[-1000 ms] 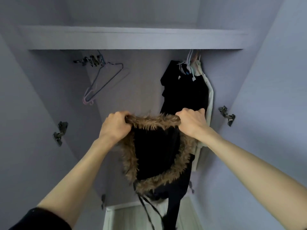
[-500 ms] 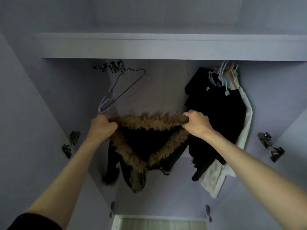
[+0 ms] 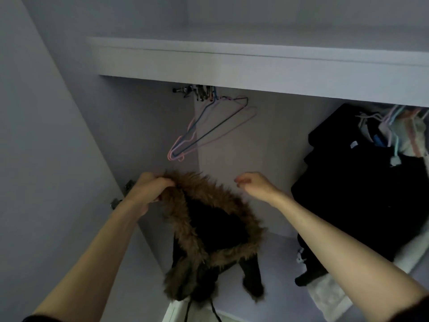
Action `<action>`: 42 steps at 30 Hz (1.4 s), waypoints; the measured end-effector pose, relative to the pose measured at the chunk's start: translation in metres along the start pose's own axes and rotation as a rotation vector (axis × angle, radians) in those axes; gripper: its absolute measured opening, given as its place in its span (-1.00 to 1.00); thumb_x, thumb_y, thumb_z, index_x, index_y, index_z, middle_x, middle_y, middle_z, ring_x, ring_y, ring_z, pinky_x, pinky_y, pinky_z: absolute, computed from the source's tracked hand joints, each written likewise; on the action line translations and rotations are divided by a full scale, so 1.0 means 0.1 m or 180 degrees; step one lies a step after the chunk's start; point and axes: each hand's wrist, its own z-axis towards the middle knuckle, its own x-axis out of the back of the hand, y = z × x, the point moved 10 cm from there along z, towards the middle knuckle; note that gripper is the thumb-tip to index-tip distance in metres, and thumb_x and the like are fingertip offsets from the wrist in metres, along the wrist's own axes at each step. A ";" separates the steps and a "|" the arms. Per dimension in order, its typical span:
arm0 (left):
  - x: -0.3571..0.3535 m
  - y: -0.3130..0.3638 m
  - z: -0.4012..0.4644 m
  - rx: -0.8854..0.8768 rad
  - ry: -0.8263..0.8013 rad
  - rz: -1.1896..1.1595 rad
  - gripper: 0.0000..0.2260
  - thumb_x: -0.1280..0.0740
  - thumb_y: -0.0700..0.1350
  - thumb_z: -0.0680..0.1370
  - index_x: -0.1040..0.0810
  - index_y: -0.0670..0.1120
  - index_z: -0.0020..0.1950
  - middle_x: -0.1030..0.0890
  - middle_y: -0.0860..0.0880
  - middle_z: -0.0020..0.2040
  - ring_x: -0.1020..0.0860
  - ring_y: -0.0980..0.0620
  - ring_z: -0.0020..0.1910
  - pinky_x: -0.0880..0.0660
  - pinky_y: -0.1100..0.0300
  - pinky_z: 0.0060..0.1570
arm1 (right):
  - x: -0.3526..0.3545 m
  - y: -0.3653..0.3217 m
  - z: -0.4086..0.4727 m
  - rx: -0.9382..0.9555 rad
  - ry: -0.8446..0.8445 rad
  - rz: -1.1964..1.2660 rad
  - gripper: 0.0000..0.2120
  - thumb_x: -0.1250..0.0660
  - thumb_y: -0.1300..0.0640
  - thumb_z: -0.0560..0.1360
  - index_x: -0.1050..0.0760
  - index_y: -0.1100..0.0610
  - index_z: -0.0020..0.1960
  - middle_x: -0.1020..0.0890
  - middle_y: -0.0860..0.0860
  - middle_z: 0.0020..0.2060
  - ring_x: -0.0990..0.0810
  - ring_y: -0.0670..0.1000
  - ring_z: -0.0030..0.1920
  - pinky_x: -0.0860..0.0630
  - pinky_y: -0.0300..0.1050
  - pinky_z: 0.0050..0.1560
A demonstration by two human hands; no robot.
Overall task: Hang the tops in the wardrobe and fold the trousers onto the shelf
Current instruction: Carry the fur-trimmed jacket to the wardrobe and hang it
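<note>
The left hand [image 3: 148, 189] grips the furry coat [image 3: 209, 228]. The right hand [image 3: 253, 185] holds nothing, fingers loosely curled. Empty hangers [image 3: 209, 126] and dark clothes [image 3: 362, 182] hang in the wardrobe [image 3: 69, 135].

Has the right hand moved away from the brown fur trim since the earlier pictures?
Yes. The right hand has let go of the brown fur trim and hangs apart, below the empty wire hangers.

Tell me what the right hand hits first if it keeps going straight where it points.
Probably the empty hangers up and left of the right hand; nothing shows between them, though depth is unclear, so it may reach the back wall instead.
</note>
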 end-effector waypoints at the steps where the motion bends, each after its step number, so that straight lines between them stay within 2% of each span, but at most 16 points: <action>1: 0.07 -0.01 0.04 0.0013 0.0023 -0.0014 -0.82 -0.34 -0.34 0.44 -0.53 -0.12 -0.31 -0.48 0.07 -0.60 -0.43 0.22 -0.64 -0.27 0.44 -0.64 | -0.08 -0.21 0.13 0.0149 -0.0043 0.0186 -0.72 -0.23 0.23 0.55 -0.51 0.16 0.25 -0.55 0.09 0.22 -0.50 0.06 0.22 -0.37 -0.14 0.24; 4: 0.03 -0.03 0.03 0.0032 -0.0047 0.0056 -0.93 -0.38 -0.32 0.40 -0.59 -0.18 -0.26 -0.57 -0.07 -0.43 -0.53 0.12 -0.51 -0.38 0.35 -0.49 | -0.15 -0.62 0.30 0.0236 -0.0069 0.1119 -0.69 -0.20 0.26 0.56 -0.44 0.22 0.30 -0.56 0.11 0.12 -0.52 0.00 0.05 -0.42 -0.16 0.05; 6: 0.09 -0.04 0.09 0.0062 -0.0069 0.0020 -0.96 -0.39 -0.31 0.38 -0.62 -0.23 -0.19 -0.60 -0.13 -0.33 -0.56 0.02 -0.39 -0.43 0.24 -0.33 | -0.26 -0.88 0.48 0.0054 -0.0170 0.2077 -0.82 -0.19 0.28 0.56 -0.47 0.20 0.13 -0.55 0.08 -0.05 -0.53 0.00 -0.11 -0.46 -0.13 -0.03; 8: 0.16 -0.02 0.17 0.0045 -0.0094 0.0010 -0.97 -0.40 -0.30 0.38 -0.62 -0.19 -0.24 -0.61 -0.08 -0.37 -0.57 0.08 -0.44 -0.43 0.31 -0.39 | -0.36 -1.08 0.64 -0.0141 -0.0285 0.2829 -0.90 -0.17 0.28 0.58 -0.43 0.15 -0.07 -0.49 0.07 -0.13 -0.49 0.02 -0.14 -0.48 -0.06 0.08; 10: 0.23 0.02 0.23 -0.0006 -0.0098 0.0042 -0.92 -0.41 -0.30 0.38 -0.60 -0.15 -0.29 -0.60 -0.01 -0.44 -0.54 0.17 -0.51 -0.40 0.40 -0.51 | -0.43 -1.21 0.80 -0.0271 -0.0326 0.3340 -0.86 -0.16 0.24 0.60 -0.40 0.15 -0.13 -0.44 0.07 -0.17 -0.46 0.02 -0.13 -0.40 -0.04 0.24; 14: 0.34 0.06 0.33 -0.0046 -0.0095 -0.0027 -0.87 -0.39 -0.34 0.39 -0.59 -0.15 -0.32 -0.58 0.04 -0.52 -0.55 0.15 -0.51 -0.39 0.43 -0.55 | -0.41 -1.29 1.02 -0.0440 -0.0091 0.4006 -0.80 -0.15 0.20 0.61 -0.39 0.15 -0.19 -0.45 0.05 -0.25 -0.45 0.00 -0.25 -0.38 -0.05 0.17; 16: 0.40 0.06 0.37 -0.0033 -0.0090 -0.0040 -0.85 -0.38 -0.34 0.39 -0.58 -0.15 -0.35 -0.58 0.03 -0.53 -0.55 0.12 -0.51 -0.39 0.42 -0.54 | -0.36 -1.27 1.09 -0.0507 0.0163 0.4092 -0.81 -0.14 0.21 0.61 -0.40 0.16 -0.18 -0.50 0.08 -0.26 -0.48 0.01 -0.26 -0.45 -0.01 0.16; 19: 0.46 0.05 0.44 -0.0009 -0.0054 0.0055 -0.84 -0.39 -0.31 0.40 -0.58 -0.14 -0.37 -0.57 0.03 -0.53 -0.53 0.15 -0.54 -0.37 0.42 -0.56 | -0.23 -1.20 1.11 -0.0547 0.0634 0.3964 -0.80 -0.12 0.27 0.60 -0.42 0.16 -0.17 -0.47 0.10 -0.34 -0.46 0.01 -0.37 -0.52 -0.13 -0.23; 21: 0.45 0.03 0.47 -0.0023 -0.0065 0.0148 -0.85 -0.40 -0.30 0.40 -0.57 -0.13 -0.36 -0.54 0.08 -0.56 -0.50 0.21 -0.57 -0.33 0.44 -0.60 | -0.17 -1.13 1.09 -0.0582 0.0784 0.4081 -0.78 -0.04 0.33 0.60 -0.42 0.13 -0.07 -0.42 0.08 -0.39 -0.37 -0.02 -0.44 -0.41 -0.20 -0.41; 24: 0.36 -0.01 0.48 -0.0012 -0.0119 0.0205 -0.85 -0.40 -0.29 0.40 -0.56 -0.12 -0.35 -0.51 0.12 -0.61 -0.45 0.27 -0.62 -0.30 0.45 -0.63 | -0.01 -1.00 1.04 -0.0440 0.0949 0.4070 -0.65 0.07 0.40 0.56 -0.37 0.10 0.15 -0.37 0.06 -0.41 -0.24 -0.06 -0.48 -0.22 -0.27 -0.52; 28: 0.24 -0.09 0.48 0.0055 -0.0162 0.0197 -0.86 -0.40 -0.29 0.40 -0.56 -0.13 -0.34 -0.52 0.09 -0.60 -0.47 0.24 -0.62 -0.30 0.44 -0.64 | 0.24 -0.80 0.89 -0.0236 0.1067 0.3898 -0.64 0.06 0.45 0.53 -0.40 0.19 0.14 -0.38 0.06 -0.37 -0.22 -0.08 -0.48 -0.21 -0.29 -0.53; 31: 0.09 -0.14 0.46 0.0106 -0.0243 0.0154 -0.90 -0.40 -0.28 0.39 -0.58 -0.14 -0.32 -0.55 0.05 -0.55 -0.53 0.12 -0.51 -0.30 0.44 -0.63 | 0.47 -0.67 0.74 -0.0161 0.1168 0.3718 -0.63 0.06 0.49 0.51 -0.40 0.24 0.13 -0.34 0.05 -0.40 -0.19 -0.10 -0.52 -0.17 -0.30 -0.54; 35: -0.17 -0.11 0.41 0.0089 -0.0470 0.0201 -0.91 -0.40 -0.25 0.40 -0.59 -0.13 -0.31 -0.56 0.06 -0.54 -0.52 0.19 -0.54 -0.31 0.42 -0.61 | 0.73 -0.59 0.57 -0.0022 0.1204 0.3492 -0.63 0.03 0.45 0.51 -0.46 0.17 0.05 -0.35 0.03 -0.39 -0.19 -0.11 -0.54 -0.13 -0.27 -0.49; 37: -0.24 -0.09 0.40 0.0070 -0.0503 0.0246 -0.90 -0.41 -0.23 0.40 -0.59 -0.11 -0.31 -0.56 0.04 -0.50 -0.53 0.13 -0.47 -0.32 0.39 -0.57 | 0.67 -0.54 0.51 -0.0044 0.1126 0.3332 -0.70 -0.03 0.38 0.53 -0.49 0.13 -0.03 -0.33 0.02 -0.39 -0.18 -0.12 -0.59 -0.10 -0.26 -0.50; 39: -0.34 -0.08 0.37 0.0072 -0.0550 0.0263 -0.89 -0.41 -0.23 0.40 -0.58 -0.11 -0.32 -0.56 0.04 -0.49 -0.51 0.13 -0.46 -0.30 0.41 -0.60 | 0.55 -0.35 0.40 -0.0126 0.1137 0.3176 -0.77 -0.09 0.29 0.56 -0.49 0.12 0.04 -0.30 0.00 -0.41 -0.17 -0.14 -0.59 -0.08 -0.27 -0.51; 42: -0.44 -0.12 0.30 0.0068 -0.0612 0.0317 -0.88 -0.41 -0.22 0.41 -0.56 -0.11 -0.33 -0.55 0.02 -0.47 -0.50 0.13 -0.45 -0.32 0.39 -0.58 | 0.36 0.04 0.23 -0.0231 0.1232 0.3170 -0.74 -0.15 0.29 0.58 -0.46 0.04 0.17 -0.27 -0.04 -0.42 -0.15 -0.16 -0.55 -0.06 -0.31 -0.55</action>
